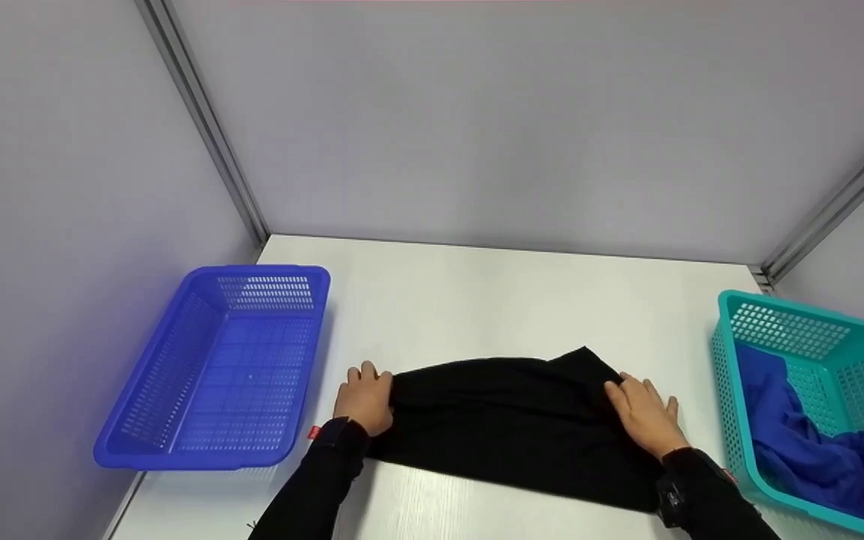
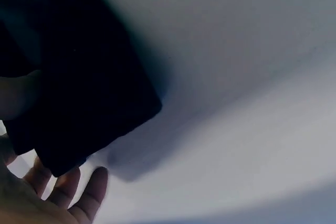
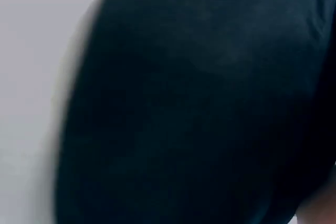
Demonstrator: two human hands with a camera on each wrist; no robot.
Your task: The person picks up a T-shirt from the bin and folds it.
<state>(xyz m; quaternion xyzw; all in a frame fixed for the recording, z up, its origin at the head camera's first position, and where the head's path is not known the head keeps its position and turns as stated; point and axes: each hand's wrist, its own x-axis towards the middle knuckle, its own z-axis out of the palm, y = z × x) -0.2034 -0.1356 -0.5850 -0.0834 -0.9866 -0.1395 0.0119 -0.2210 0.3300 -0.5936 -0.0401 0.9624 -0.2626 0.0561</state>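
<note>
A black cloth (image 1: 507, 427) stretches sideways between my two hands over the white table; its exact kind of garment cannot be told. My left hand (image 1: 363, 399) grips its left end. In the left wrist view the thumb (image 2: 20, 95) lies on the cloth (image 2: 100, 82), the fingers (image 2: 65, 187) are on its other side, and a corner hangs above its shadow. At the right end, my right hand (image 1: 646, 416) holds the cloth near a raised peak, thumb towards the middle. The cloth (image 3: 184, 103) fills most of the right wrist view, hiding nearly all of that hand.
On the left stands a blue perforated basket (image 1: 304, 375) with nothing in it. At the right, a teal basket (image 1: 736, 420) contains a crumpled blue cloth (image 1: 792, 442). Grey panels (image 1: 492, 127) enclose the white table (image 1: 492, 300) at the back and sides.
</note>
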